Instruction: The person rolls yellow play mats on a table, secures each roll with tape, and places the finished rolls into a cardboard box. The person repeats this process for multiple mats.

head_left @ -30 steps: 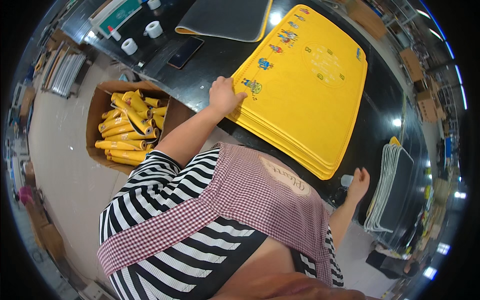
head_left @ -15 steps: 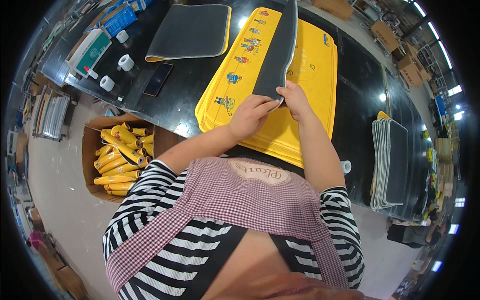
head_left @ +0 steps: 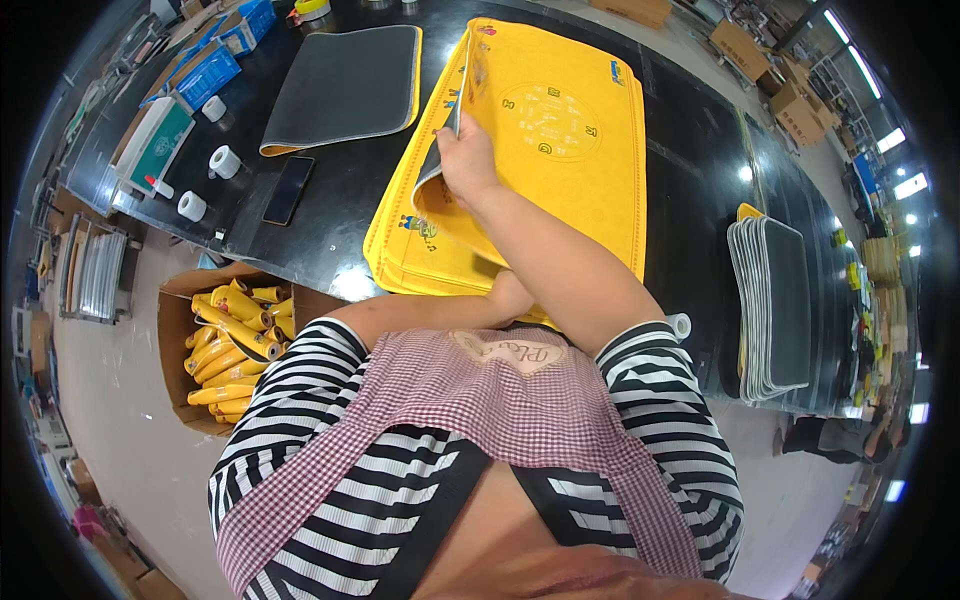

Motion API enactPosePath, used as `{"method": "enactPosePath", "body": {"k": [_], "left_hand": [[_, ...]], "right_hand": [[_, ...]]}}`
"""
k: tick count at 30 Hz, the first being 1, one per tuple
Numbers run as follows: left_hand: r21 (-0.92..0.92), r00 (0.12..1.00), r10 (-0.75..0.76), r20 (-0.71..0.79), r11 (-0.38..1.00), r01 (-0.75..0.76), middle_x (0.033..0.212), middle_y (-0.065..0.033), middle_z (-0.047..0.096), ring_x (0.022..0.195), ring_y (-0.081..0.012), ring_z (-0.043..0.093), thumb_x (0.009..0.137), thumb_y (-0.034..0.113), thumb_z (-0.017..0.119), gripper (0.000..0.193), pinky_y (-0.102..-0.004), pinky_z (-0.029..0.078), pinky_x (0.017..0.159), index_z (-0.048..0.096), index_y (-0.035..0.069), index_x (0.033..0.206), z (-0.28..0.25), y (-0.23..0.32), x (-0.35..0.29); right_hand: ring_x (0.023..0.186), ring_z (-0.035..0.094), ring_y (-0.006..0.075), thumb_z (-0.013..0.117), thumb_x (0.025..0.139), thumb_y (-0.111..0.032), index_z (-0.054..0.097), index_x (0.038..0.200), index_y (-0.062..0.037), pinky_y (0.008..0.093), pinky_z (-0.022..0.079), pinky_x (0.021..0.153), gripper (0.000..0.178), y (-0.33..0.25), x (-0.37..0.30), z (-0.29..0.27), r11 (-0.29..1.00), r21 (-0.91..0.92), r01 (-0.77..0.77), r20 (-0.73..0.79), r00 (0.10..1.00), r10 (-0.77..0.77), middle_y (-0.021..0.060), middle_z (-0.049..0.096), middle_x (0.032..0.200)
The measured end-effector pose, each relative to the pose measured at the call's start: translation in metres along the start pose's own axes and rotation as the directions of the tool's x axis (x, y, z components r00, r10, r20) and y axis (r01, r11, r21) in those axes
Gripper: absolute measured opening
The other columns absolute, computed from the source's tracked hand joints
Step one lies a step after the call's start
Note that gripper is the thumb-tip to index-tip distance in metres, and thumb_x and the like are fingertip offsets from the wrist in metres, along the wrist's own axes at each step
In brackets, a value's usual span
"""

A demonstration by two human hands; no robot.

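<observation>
Gripping a curled mat (head_left: 431,180) with right hand (head_left: 466,157) over a yellow stack (head_left: 388,252). Cannot tell grip of left hand (head_left: 511,292), partly behind right forearm (head_left: 575,260)

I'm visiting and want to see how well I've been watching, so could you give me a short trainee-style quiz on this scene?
1. True or false: the phone lies on the black table.
2. Which hand grips the raised edge of the yellow mat?
A) only the left
B) the right
C) neither
3. Fill in the blank: the cardboard box beside the table holds ____.

Key:
1. True.
2. B, the right hand; the left hand is lower down, partly hidden by the right forearm.
3. Yellow rolls.
</observation>
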State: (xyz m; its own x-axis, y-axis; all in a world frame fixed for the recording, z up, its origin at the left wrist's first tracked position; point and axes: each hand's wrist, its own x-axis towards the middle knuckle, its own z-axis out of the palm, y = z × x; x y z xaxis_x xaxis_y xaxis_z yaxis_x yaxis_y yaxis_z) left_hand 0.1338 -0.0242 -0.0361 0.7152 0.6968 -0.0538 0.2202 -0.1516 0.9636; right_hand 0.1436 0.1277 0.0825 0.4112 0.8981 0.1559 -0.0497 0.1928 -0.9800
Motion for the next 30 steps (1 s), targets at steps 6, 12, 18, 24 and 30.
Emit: {"method": "enactPosePath", "body": {"k": [6,12,18,24,30], "left_hand": [[-0.274,0.948,-0.254,0.194,0.913,0.301,0.102,-0.013,0.075,0.085,-0.022,0.073,0.099,0.023,0.067,0.027,-0.0326,0.058,0.076,0.072,-0.001,0.112,-0.016,0.013,0.009],[0.497,0.895,0.149,-0.42,0.863,0.089,0.111,-0.0208,0.074,0.105,-0.0381,0.071,0.09,0.018,0.068,0.032,-0.0487,0.057,0.09,0.068,0.002,0.118,-0.158,0.085,0.159],[0.954,0.172,0.985,-0.031,0.081,-0.289,0.114,-0.016,0.067,0.114,-0.0389,0.065,0.082,-0.008,0.064,0.042,-0.0471,0.051,0.1,0.069,0.009,0.12,-0.328,0.276,0.152],[0.821,0.864,0.33,0.381,0.308,-0.48,0.098,-0.0166,0.059,0.098,-0.0387,0.061,0.087,0.001,0.058,0.013,-0.0505,0.051,0.089,0.065,0.005,0.097,-0.206,0.118,0.026],[0.731,0.887,0.245,0.39,0.504,-0.461,0.104,-0.0137,0.06,0.098,-0.0366,0.06,0.078,-0.003,0.06,0.024,-0.0457,0.051,0.089,0.066,0.005,0.1,-0.139,0.023,-0.038]], "right_hand": [[0.085,0.066,0.0169,0.06,0.098,-0.006,0.07,0.115,0.0008,0.0322,0.053,0.074,0.022,0.013,0.033,-0.02,0.992,-0.068,-0.108,0.181,0.976,0.119,0.0067,0.072,0.099],[0.109,0.068,0.0293,0.074,0.089,-0.018,0.061,0.124,-0.0043,0.0441,0.054,0.101,0.039,-0.188,0.129,-0.142,0.905,0.425,-0.009,0.156,0.986,-0.064,0.0144,0.07,0.118],[0.103,0.068,0.0249,0.068,0.092,-0.008,0.065,0.113,-0.004,0.0453,0.056,0.098,0.021,-0.191,0.083,-0.28,0.864,0.417,0.283,-0.275,0.945,-0.177,0.0087,0.07,0.108],[0.098,0.068,0.0225,0.064,0.092,-0.002,0.07,0.118,0.0002,0.0368,0.054,0.09,0.026,-0.012,-0.047,-0.331,0.992,0.014,-0.124,-0.326,0.938,0.122,0.0098,0.073,0.103],[0.103,0.073,0.0282,0.066,0.096,-0.01,0.071,0.123,0.0017,0.0376,0.054,0.093,0.03,0.017,-0.126,-0.326,0.728,-0.401,-0.556,-0.419,0.818,0.394,0.0147,0.076,0.108]]}}
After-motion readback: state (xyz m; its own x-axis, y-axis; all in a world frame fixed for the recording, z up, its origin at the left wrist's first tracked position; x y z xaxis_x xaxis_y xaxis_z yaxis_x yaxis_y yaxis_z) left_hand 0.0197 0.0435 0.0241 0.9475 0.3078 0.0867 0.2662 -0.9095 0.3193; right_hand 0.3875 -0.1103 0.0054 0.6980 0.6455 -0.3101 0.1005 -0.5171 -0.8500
